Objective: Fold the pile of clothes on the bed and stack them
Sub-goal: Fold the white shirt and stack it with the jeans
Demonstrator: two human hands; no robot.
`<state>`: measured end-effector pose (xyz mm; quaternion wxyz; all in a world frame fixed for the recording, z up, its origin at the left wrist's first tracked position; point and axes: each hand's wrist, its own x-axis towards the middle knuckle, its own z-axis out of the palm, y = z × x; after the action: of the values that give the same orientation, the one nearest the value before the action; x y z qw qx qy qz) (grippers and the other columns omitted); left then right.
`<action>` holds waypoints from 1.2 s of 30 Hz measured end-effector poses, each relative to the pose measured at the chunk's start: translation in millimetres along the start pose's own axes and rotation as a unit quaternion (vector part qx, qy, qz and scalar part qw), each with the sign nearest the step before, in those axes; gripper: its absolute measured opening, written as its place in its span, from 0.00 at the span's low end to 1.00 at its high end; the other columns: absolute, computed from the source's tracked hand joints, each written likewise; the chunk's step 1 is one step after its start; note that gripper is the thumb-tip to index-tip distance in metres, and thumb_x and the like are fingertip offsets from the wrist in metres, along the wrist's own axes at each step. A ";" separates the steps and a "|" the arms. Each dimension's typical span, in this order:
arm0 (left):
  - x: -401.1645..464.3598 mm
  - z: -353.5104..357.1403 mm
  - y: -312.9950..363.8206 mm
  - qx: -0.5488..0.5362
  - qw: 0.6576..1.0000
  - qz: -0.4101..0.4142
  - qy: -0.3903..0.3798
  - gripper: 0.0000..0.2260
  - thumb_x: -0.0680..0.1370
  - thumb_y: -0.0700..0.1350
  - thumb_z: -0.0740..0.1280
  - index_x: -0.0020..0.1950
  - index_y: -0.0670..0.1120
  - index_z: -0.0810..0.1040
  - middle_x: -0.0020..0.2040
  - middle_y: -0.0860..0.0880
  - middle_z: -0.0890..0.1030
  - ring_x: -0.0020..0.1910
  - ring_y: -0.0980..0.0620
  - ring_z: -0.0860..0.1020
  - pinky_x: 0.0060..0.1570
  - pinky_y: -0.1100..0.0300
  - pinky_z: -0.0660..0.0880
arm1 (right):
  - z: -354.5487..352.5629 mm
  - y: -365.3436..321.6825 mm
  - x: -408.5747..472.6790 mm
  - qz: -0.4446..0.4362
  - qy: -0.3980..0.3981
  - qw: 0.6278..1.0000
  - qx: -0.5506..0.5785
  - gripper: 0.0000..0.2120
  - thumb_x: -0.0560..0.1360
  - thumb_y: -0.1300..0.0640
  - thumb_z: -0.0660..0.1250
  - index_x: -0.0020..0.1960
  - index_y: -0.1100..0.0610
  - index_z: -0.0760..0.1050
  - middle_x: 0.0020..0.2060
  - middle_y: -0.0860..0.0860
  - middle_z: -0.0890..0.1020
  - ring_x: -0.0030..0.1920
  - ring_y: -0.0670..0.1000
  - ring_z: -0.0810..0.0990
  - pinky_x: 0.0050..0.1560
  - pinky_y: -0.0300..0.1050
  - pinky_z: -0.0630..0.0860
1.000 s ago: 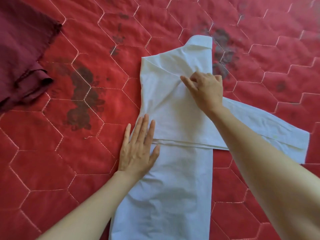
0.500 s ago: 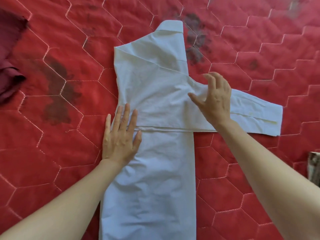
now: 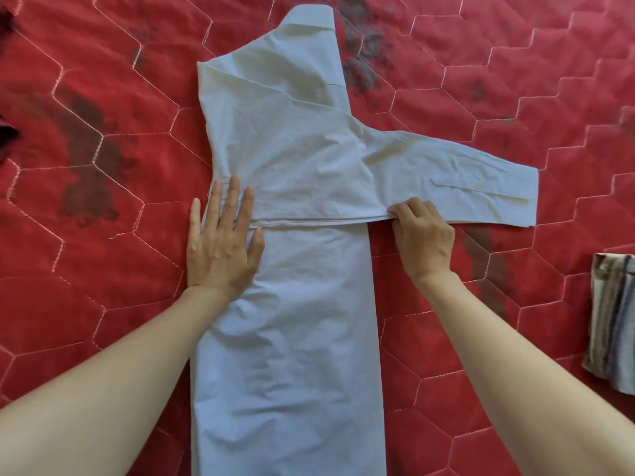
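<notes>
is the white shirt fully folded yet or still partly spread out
Partly folded. The shirt lies in a long narrow strip, but one sleeve sticks out sideways past it, where the right hand grips its edge.

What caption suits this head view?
Left hand flattens white shirt; right hand pinches its sleeve edge.

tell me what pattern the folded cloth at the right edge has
Vertical stripes, grey, blue and cream, on the folded cloth; head view.

No readable text or labels.
</notes>
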<state>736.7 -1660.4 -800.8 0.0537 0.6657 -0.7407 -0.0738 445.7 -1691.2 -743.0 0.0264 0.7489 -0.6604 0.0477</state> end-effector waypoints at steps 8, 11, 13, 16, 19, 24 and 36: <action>0.9 -16.7 4.5 -0.026 0.999 -0.009 -0.026 0.27 0.81 0.56 0.48 0.78 0.45 0.60 0.79 0.45 0.56 0.78 0.46 0.52 0.74 0.41 0.48 | -14.2 -32.3 -8.5 0.059 0.002 0.996 0.062 0.09 0.73 0.63 0.62 0.46 0.62 0.81 0.45 0.55 0.82 0.44 0.59 0.80 0.34 0.48 0.74; 12.8 -27.4 2.9 -0.057 0.998 -0.001 -0.018 0.26 0.81 0.55 0.47 0.76 0.43 0.64 0.77 0.42 0.60 0.77 0.44 0.55 0.74 0.41 0.46 | -5.1 -64.2 21.9 0.002 -0.004 0.994 0.109 0.20 0.75 0.60 0.56 0.62 0.64 0.76 0.62 0.60 0.78 0.62 0.62 0.76 0.61 0.57 0.73; 30.4 -31.3 0.3 -0.054 0.998 -0.002 -0.017 0.27 0.81 0.53 0.45 0.76 0.42 0.62 0.78 0.42 0.57 0.78 0.45 0.53 0.75 0.44 0.44 | 7.0 -85.9 44.9 -0.010 -0.072 0.991 0.113 0.22 0.78 0.57 0.56 0.71 0.61 0.68 0.72 0.61 0.67 0.73 0.60 0.64 0.73 0.59 0.59; 69.9 -29.7 -6.9 -0.016 0.999 -0.012 -0.030 0.26 0.82 0.51 0.44 0.78 0.41 0.53 0.79 0.40 0.50 0.78 0.45 0.46 0.75 0.48 0.40 | 35.0 -98.2 60.6 0.015 -0.149 0.986 0.069 0.26 0.83 0.49 0.50 0.79 0.53 0.52 0.78 0.54 0.51 0.78 0.54 0.49 0.75 0.56 0.44; 118.0 -23.1 -14.8 0.026 0.999 -0.010 -0.043 0.26 0.83 0.50 0.48 0.79 0.40 0.50 0.79 0.39 0.48 0.78 0.45 0.44 0.75 0.48 0.39 | 54.0 -93.6 53.1 0.054 -0.139 0.988 0.041 0.26 0.82 0.46 0.47 0.79 0.49 0.48 0.79 0.52 0.49 0.78 0.51 0.47 0.76 0.56 0.43; 182.0 -17.1 -13.0 0.051 0.997 -0.010 -0.056 0.28 0.83 0.55 0.46 0.79 0.43 0.46 0.79 0.38 0.45 0.78 0.44 0.43 0.74 0.48 0.38 | 59.5 -95.4 52.1 0.063 -0.083 0.993 0.063 0.27 0.79 0.48 0.48 0.78 0.50 0.56 0.77 0.53 0.58 0.77 0.52 0.55 0.76 0.57 0.50; 37.3 -3.6 13.1 0.013 1.000 0.001 -0.009 0.25 0.81 0.50 0.51 0.79 0.47 0.57 0.79 0.42 0.54 0.78 0.44 0.52 0.75 0.42 0.49 | 49.7 -107.2 57.7 0.103 -0.127 0.985 0.060 0.26 0.81 0.50 0.49 0.79 0.51 0.51 0.78 0.54 0.52 0.78 0.53 0.49 0.76 0.58 0.43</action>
<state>720.5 -1696.2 -795.6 0.0385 0.6649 -0.7426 -0.0700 561.0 -1739.7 -783.8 -0.1074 0.6771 -0.7280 -0.0060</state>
